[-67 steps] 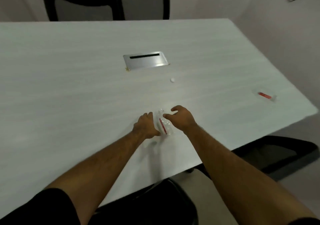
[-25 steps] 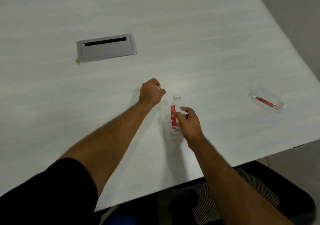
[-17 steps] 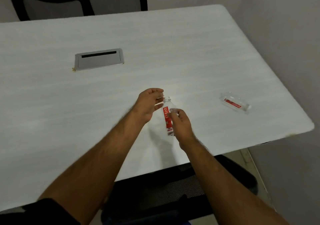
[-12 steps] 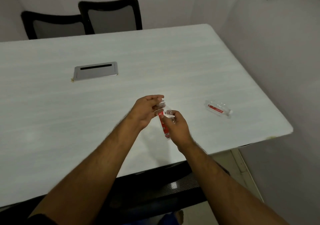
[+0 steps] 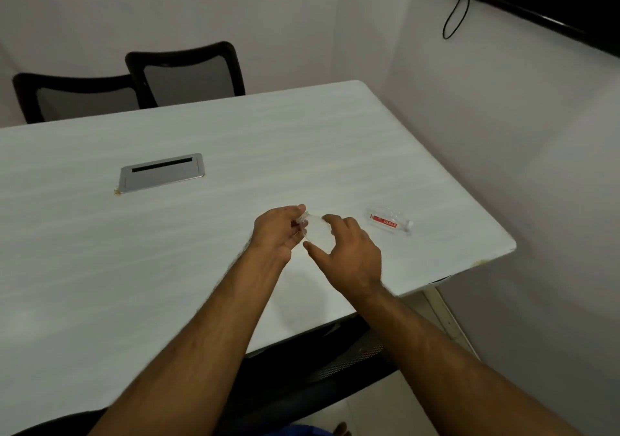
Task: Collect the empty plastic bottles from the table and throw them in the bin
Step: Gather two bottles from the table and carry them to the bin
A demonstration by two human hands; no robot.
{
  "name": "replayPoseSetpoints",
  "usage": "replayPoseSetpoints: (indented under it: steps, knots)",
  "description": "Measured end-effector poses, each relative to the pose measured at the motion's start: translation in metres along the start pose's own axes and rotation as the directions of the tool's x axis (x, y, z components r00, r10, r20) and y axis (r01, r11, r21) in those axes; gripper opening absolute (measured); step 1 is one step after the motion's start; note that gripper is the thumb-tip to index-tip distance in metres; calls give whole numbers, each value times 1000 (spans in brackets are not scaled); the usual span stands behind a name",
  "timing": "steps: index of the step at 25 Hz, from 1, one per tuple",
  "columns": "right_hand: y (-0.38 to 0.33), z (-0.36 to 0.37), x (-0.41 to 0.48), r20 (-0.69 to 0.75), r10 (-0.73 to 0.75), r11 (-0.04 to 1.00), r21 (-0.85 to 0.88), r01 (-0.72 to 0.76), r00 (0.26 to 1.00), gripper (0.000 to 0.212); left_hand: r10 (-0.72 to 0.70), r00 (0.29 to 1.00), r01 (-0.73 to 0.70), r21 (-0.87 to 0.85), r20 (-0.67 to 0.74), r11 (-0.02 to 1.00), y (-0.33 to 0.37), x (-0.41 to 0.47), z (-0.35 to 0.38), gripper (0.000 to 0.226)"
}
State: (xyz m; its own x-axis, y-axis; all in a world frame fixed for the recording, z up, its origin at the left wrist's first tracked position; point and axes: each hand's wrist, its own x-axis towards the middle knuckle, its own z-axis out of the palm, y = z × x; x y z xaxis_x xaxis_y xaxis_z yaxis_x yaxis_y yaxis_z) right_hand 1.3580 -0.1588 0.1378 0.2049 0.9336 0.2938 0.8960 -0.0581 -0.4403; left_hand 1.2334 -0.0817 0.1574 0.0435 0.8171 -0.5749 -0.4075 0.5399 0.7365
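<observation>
While your right hand (image 5: 349,258) wraps the clear bottle (image 5: 317,232) around its body, fingers curled on it, your left hand (image 5: 276,232) pinches at its neck end, fingertips (image 5: 301,208) closed together there. Bottle is blurred; it looks see-through, contents can't be told, and whether a cap is on can't be told either. It is held just above the table (image 5: 201,251), near the right front corner. A second bottle (image 5: 389,221), red label, lies on its side just beside your right hand, close to the table's right edge; looks empty. Metal cable hatch (image 5: 161,174) sits well apart, left of centre. Two chairs (image 5: 188,73) at the far edge, one chair (image 5: 318,378) under the near edge. Wall is close on the right.
</observation>
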Motion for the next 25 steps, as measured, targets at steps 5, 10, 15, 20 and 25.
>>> replayPoseSetpoints:
  steps: [5,10,15,20,25]
  knots:
    - [-7,6,6,-70,-60,988,-147,50,996,61,14,998,-9,64,-66,998,10,9,0,34]
    - [-7,9,10,-47,9,990,-142,-16,999,60,53,997,-46,127,-51,991,9,11,0,19]
    - [7,-11,24,557,285,421,658,-624,780,41,-2,959,-17,63,282,998,8,23,5,6]
    - [69,-15,26,830,-27,-144,548,-824,557,47,-58,899,-23,178,434,984,-14,38,47,12]
    - [155,-20,38,847,-47,-314,491,-813,529,49,-118,869,8,225,480,974,-62,67,119,16]
